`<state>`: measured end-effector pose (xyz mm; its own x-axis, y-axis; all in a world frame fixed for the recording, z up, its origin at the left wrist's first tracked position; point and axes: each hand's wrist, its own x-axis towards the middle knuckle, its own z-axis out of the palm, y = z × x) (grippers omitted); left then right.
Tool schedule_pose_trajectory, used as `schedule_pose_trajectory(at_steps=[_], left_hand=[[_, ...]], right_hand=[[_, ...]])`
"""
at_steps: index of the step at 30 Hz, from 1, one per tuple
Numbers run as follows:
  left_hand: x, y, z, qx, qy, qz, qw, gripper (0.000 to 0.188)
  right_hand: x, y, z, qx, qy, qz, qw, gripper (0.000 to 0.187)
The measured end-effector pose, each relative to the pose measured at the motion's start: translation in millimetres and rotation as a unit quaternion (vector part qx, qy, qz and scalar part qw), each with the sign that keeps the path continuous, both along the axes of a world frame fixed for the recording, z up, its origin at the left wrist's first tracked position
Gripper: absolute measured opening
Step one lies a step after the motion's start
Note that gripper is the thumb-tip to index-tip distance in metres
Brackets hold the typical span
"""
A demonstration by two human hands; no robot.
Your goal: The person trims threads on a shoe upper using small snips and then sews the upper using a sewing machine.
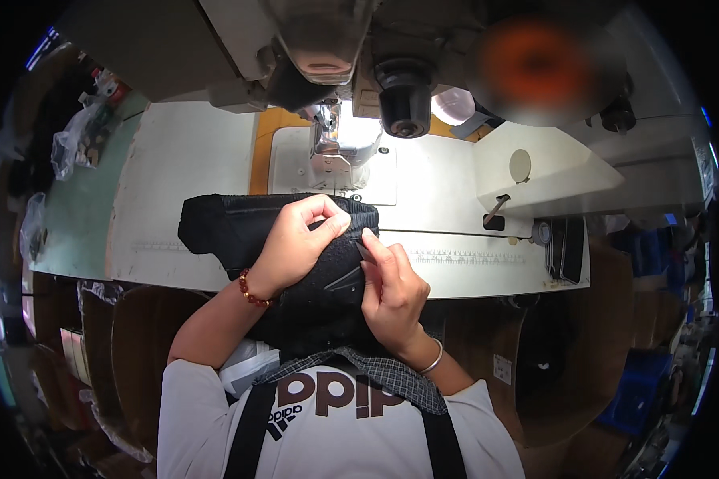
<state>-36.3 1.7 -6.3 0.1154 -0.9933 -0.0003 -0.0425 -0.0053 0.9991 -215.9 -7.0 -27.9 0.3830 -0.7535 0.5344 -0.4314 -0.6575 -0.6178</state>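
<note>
A black garment piece [240, 227], with a gathered, ribbed edge at its right end, lies over the front of the sewing table and hangs down toward my lap. My left hand [295, 246] pinches the cloth by that gathered edge, thumb against bent forefinger. Close beside it, my right hand [395, 291] has its thumb and fingertips pressed together on the garment's right edge. A thin pale sliver shows under those fingertips, too small to name. Just beyond the cloth stands the sewing machine's needle and presser foot area [339, 164], lit by a bright lamp.
The machine head [319, 40] overhangs the far side. A white machine housing [543, 172] rises at the right, near a black holder [566, 249] on the table's edge. Plastic bags [72, 140] lie at the far left. Cardboard boxes [575, 351] stand below the table.
</note>
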Motion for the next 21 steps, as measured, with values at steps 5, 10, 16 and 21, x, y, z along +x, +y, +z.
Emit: schedule_pose_trajectory(at_steps=[5, 10, 16, 21], left_hand=[[-1.4, -0.2, -2.4, 0.017, 0.066, -0.026, 0.997, 0.014], [1.4, -0.2, -5.4, 0.034, 0.078, -0.03, 0.996, 0.014], [3.1, 0.7, -1.9, 0.031, 0.067, -0.032, 0.997, 0.013], [-0.1, 2.5, 4.5, -0.001, 0.018, -0.018, 1.0, 0.015]], right_hand=[[3.3, -0.5, -8.8, 0.038, -0.071, 0.009, 0.997, 0.039], [4.3, -0.1, -7.6, 0.027, -0.081, 0.01, 0.996, 0.04], [0.7, -1.7, -3.8, -0.033, -0.06, 0.007, 0.998, 0.044], [2.2, -3.3, -4.1, -0.104, -0.017, -0.009, 0.994, 0.045]])
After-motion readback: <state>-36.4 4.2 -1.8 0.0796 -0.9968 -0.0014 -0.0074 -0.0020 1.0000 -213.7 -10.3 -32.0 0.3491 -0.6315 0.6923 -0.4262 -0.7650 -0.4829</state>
